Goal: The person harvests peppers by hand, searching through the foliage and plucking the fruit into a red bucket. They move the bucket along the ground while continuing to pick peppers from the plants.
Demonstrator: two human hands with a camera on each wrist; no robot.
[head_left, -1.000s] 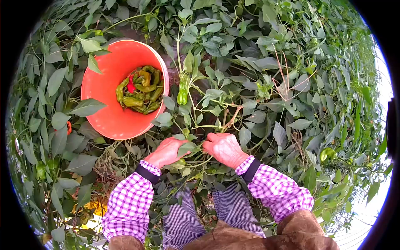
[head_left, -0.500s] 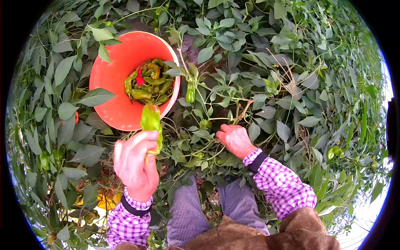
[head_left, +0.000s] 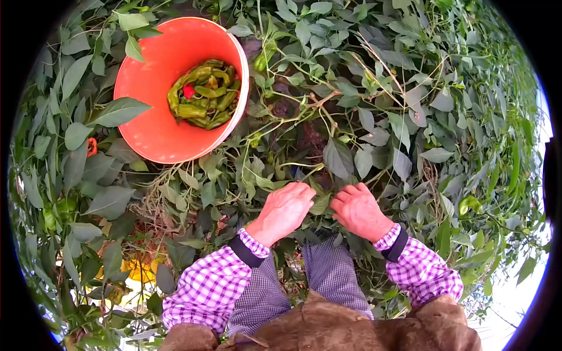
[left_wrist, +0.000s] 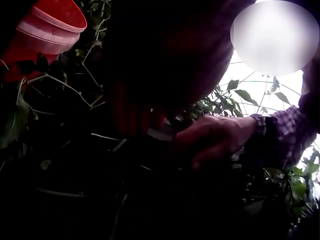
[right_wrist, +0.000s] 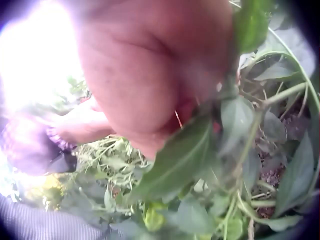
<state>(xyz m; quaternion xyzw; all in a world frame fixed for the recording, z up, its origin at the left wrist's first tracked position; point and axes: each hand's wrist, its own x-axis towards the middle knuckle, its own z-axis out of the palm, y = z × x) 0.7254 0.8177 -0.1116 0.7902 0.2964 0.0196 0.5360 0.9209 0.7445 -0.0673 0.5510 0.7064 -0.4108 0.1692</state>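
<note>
Both hands are in among the leafy pepper plants, close together in front of the person's knees. In the head view the left hand (head_left: 282,212) is back-up, with its fingertips sunk in leaves. Just to its right the right hand (head_left: 364,213) bends its fingers down toward the stems. In the right wrist view a large leaf (right_wrist: 176,162) overlaps the right fingertips, and a green pepper (right_wrist: 154,216) hangs below. The left wrist view is very dark. I cannot tell what either hand holds. An orange-red bucket (head_left: 143,88) holds green peppers (head_left: 199,111) and a red one (head_left: 188,91).
Another green pepper (head_left: 264,58) hangs on a plant right of the bucket, and one (head_left: 469,205) at far right. A branching stem (head_left: 319,100) crosses ahead of the hands. A yellow thing (head_left: 140,270) shows through leaves at lower left.
Half a second ago the left hand held a green pepper in front of the bucket. Now it is back beside the right hand, and that pepper no longer shows in it. The view has shifted.
</note>
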